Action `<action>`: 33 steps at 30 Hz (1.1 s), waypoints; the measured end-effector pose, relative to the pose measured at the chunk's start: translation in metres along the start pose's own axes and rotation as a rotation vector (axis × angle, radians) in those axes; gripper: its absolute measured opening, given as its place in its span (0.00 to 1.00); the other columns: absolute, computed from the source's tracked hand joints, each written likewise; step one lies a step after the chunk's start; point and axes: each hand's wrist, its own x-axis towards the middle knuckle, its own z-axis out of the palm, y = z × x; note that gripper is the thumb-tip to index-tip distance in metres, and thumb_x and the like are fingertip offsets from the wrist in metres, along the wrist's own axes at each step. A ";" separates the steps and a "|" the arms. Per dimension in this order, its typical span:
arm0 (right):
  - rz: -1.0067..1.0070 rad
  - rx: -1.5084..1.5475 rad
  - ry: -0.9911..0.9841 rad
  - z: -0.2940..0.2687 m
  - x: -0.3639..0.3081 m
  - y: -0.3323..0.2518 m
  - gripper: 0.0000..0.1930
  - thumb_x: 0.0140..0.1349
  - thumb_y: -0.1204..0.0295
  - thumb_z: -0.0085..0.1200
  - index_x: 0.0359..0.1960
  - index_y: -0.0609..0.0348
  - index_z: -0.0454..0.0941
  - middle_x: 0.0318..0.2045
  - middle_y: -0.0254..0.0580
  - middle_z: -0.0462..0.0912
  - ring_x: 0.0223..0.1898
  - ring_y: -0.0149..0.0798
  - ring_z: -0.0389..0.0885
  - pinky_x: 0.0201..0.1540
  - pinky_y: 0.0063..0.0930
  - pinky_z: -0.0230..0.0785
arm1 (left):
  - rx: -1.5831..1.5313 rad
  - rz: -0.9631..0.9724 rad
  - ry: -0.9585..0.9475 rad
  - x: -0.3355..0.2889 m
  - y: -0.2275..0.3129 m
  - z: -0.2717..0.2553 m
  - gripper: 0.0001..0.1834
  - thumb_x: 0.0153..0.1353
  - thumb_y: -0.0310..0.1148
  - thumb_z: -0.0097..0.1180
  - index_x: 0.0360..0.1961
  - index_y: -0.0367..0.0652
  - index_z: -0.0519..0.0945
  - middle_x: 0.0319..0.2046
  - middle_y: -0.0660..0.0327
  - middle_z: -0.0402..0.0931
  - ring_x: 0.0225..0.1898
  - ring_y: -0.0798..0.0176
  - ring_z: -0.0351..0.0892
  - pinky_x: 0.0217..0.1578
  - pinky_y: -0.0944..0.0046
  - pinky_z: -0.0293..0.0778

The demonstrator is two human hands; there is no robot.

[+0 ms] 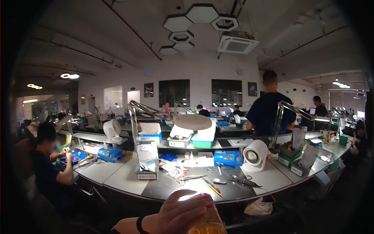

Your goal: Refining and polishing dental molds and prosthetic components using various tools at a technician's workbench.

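My left hand (177, 208) comes in from the lower edge, a black band round its wrist. Its fingers are wrapped over the top of a clear bottle (208, 223) holding amber liquid. The fingers mostly cover the bottle's reddish top, and its lower part is cut off by the picture's edge. My right hand does not show. Beyond the bottle lies the workbench (163, 189), with a yellow-orange pencil-like tool (215, 191), tweezers (193, 177) and a small dark grey oval object (219, 181) on it.
A white fan (255, 156), a blue bench device (228, 158) and a grey bin (146, 173) stand on the bench. A lamp (193, 121) hangs above. One person (52, 167) sits at the left; another (271, 107) stands beyond the bench. A plastic bag (258, 207) lies below its edge.
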 end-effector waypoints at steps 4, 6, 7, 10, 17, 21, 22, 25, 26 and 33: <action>-0.097 0.018 0.026 -0.002 0.061 -0.011 0.14 0.55 0.65 0.62 0.34 0.64 0.87 0.35 0.59 0.88 0.40 0.56 0.88 0.44 0.48 0.81 | 0.056 -0.139 -0.058 -0.001 0.003 -0.012 0.23 0.57 0.36 0.73 0.51 0.45 0.77 0.51 0.53 0.86 0.52 0.55 0.87 0.61 0.51 0.73; -0.130 0.025 0.026 -0.003 0.078 -0.015 0.14 0.55 0.65 0.62 0.34 0.64 0.87 0.35 0.59 0.88 0.40 0.56 0.88 0.44 0.48 0.81 | 0.109 -0.111 -0.129 -0.001 0.000 -0.024 0.22 0.60 0.34 0.69 0.53 0.46 0.75 0.55 0.51 0.84 0.55 0.54 0.85 0.62 0.50 0.71; -0.144 0.028 0.025 -0.003 0.084 -0.018 0.14 0.55 0.65 0.62 0.35 0.64 0.87 0.35 0.59 0.88 0.40 0.56 0.88 0.44 0.48 0.81 | 0.141 -0.088 -0.197 0.000 -0.001 -0.029 0.22 0.64 0.33 0.66 0.56 0.46 0.73 0.59 0.50 0.82 0.59 0.54 0.84 0.64 0.48 0.70; -0.165 0.044 0.025 -0.009 0.096 -0.023 0.14 0.55 0.65 0.62 0.35 0.64 0.87 0.35 0.59 0.88 0.40 0.56 0.88 0.44 0.48 0.81 | 0.129 -0.108 -0.181 0.011 0.003 -0.031 0.20 0.62 0.33 0.66 0.53 0.47 0.74 0.58 0.51 0.83 0.60 0.55 0.83 0.63 0.49 0.70; -0.218 0.102 0.037 -0.010 0.127 -0.052 0.14 0.55 0.65 0.62 0.35 0.64 0.87 0.35 0.58 0.88 0.40 0.55 0.88 0.44 0.48 0.81 | 0.197 -0.096 -0.263 0.017 -0.004 -0.043 0.17 0.64 0.31 0.64 0.52 0.47 0.74 0.58 0.51 0.83 0.61 0.54 0.82 0.61 0.50 0.71; -0.234 0.121 0.045 -0.014 0.142 -0.055 0.14 0.55 0.65 0.62 0.35 0.64 0.87 0.35 0.58 0.88 0.40 0.55 0.88 0.43 0.48 0.81 | 0.231 -0.051 -0.243 0.028 -0.007 -0.045 0.17 0.63 0.30 0.64 0.51 0.48 0.75 0.58 0.51 0.83 0.61 0.53 0.83 0.62 0.49 0.70; -0.238 0.131 0.053 -0.016 0.149 -0.061 0.14 0.55 0.65 0.62 0.35 0.64 0.87 0.35 0.58 0.88 0.40 0.55 0.88 0.43 0.48 0.81 | 0.191 -0.045 -0.215 0.032 -0.008 -0.045 0.16 0.63 0.30 0.64 0.51 0.49 0.75 0.58 0.51 0.83 0.60 0.53 0.83 0.62 0.49 0.70; -0.241 0.149 0.069 -0.021 0.159 -0.064 0.14 0.55 0.65 0.62 0.36 0.64 0.88 0.35 0.58 0.88 0.40 0.55 0.88 0.43 0.48 0.81 | 0.240 -0.022 -0.207 0.032 -0.012 -0.045 0.16 0.63 0.29 0.64 0.50 0.49 0.74 0.57 0.51 0.83 0.59 0.53 0.84 0.62 0.50 0.70; -0.238 0.152 0.072 -0.023 0.160 -0.062 0.14 0.55 0.65 0.62 0.36 0.64 0.88 0.35 0.58 0.88 0.40 0.55 0.88 0.43 0.48 0.81 | 0.239 -0.013 -0.205 0.034 -0.014 -0.045 0.16 0.63 0.29 0.64 0.50 0.49 0.74 0.57 0.51 0.83 0.59 0.53 0.84 0.62 0.50 0.70; -0.210 0.165 0.057 -0.030 0.142 -0.040 0.14 0.55 0.65 0.63 0.36 0.63 0.88 0.35 0.58 0.88 0.40 0.54 0.88 0.43 0.47 0.81 | 0.223 0.144 -0.142 0.055 -0.019 -0.043 0.17 0.62 0.30 0.64 0.50 0.42 0.76 0.55 0.46 0.83 0.57 0.49 0.85 0.60 0.49 0.72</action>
